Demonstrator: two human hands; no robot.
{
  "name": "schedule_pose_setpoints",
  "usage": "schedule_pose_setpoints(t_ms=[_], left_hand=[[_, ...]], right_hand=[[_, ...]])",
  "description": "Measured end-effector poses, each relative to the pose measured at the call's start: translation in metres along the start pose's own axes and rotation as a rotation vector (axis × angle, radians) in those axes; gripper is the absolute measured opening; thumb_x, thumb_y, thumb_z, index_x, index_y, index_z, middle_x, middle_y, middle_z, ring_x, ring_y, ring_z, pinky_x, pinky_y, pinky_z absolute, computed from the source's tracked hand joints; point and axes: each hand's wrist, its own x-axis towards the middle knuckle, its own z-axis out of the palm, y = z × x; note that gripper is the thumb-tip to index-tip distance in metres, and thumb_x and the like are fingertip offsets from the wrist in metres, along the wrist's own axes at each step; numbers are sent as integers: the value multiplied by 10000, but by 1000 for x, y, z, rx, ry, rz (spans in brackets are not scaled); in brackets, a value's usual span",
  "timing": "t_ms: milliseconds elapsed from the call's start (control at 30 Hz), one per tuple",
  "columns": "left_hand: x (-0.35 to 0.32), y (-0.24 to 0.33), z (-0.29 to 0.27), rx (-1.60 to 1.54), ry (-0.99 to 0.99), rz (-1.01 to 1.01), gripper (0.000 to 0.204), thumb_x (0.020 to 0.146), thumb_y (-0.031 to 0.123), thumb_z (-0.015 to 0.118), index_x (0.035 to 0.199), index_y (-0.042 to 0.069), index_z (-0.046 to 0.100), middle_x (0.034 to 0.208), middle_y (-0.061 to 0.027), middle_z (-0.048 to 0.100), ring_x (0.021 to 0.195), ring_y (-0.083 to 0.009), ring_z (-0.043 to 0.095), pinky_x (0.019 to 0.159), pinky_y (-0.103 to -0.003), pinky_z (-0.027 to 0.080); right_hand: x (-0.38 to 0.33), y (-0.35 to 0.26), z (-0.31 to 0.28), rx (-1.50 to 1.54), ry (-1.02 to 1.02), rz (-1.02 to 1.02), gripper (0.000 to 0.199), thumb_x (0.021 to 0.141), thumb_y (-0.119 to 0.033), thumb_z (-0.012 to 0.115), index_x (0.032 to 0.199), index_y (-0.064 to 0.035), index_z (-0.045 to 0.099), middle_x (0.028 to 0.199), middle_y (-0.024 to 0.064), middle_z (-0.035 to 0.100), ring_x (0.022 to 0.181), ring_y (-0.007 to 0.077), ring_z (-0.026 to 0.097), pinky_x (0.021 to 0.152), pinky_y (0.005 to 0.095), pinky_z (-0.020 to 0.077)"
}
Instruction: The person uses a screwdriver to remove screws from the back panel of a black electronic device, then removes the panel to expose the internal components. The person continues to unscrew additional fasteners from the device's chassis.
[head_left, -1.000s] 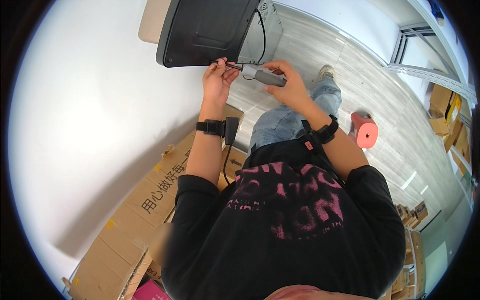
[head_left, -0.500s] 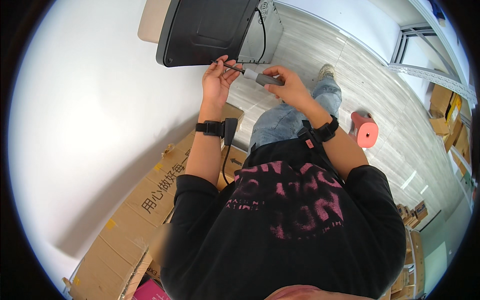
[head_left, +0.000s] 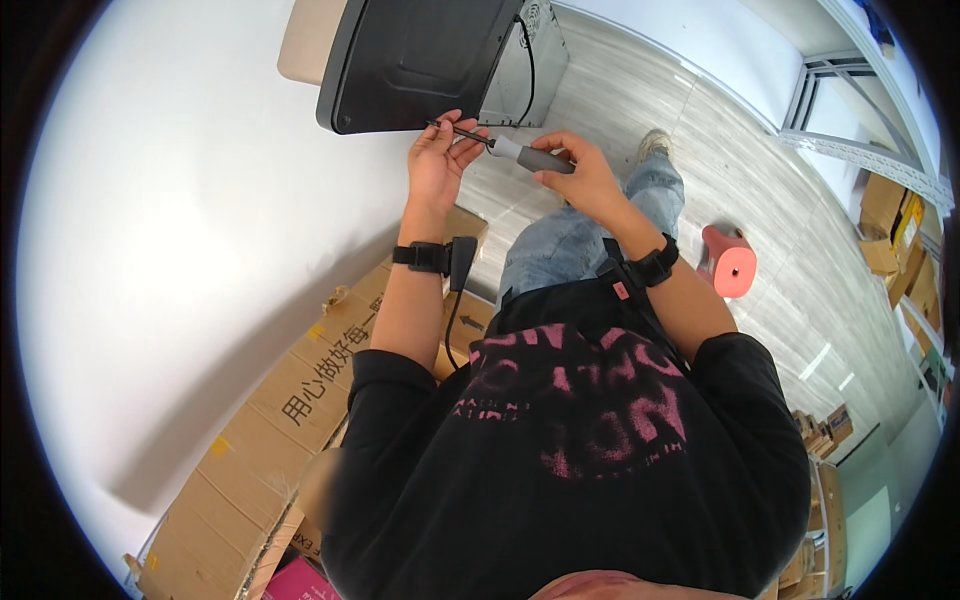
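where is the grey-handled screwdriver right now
In the head view, upper middle: the grey-handled screwdriver lies between both hands, right hand gripping its handle, tip at the black panel's lower edge.

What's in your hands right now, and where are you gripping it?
A screwdriver: right hand wraps its grey handle, left hand fingers pinch the thin shaft near the tip.

At the upper middle, the black monitor back [head_left: 415,60] is showing matt moulded plastic. The screwdriver [head_left: 515,150] is showing a thin dark metal shaft and a grey rubbery matt grip. The table [head_left: 180,250] is looking smooth and white; the boxes [head_left: 300,390] at lower left are showing rough brown cardboard.
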Motion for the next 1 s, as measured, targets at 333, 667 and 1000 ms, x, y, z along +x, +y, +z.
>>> schedule_pose_setpoints(t_ms=[333,667,1000], left_hand=[[0,4,1,55,-41,5,271,978,175,424,1182,5,481,1101,-147,595,968,-272,633,769,-316,558],[-1,0,-1,15,-25,18,258,978,153,416,1172,-3,486,1088,-169,605,919,-288,648,753,-335,567],[0,0,-1,8,9,15,260,975,169,435,1169,4,490,1079,-153,608,906,-270,651,738,-323,567]], right_hand=[[-3,1,2,-44,35,-60,382,711,46,682,1068,-57,596,913,32,582,799,120,529,735,257,449],[0,6,-9,234,-38,114,398,737,31,663,1115,-32,556,1046,71,569,865,137,553,661,260,479],[2,3,-9,368,-79,209,279,831,-20,595,1107,-4,552,964,68,609,783,123,607,569,244,449]])
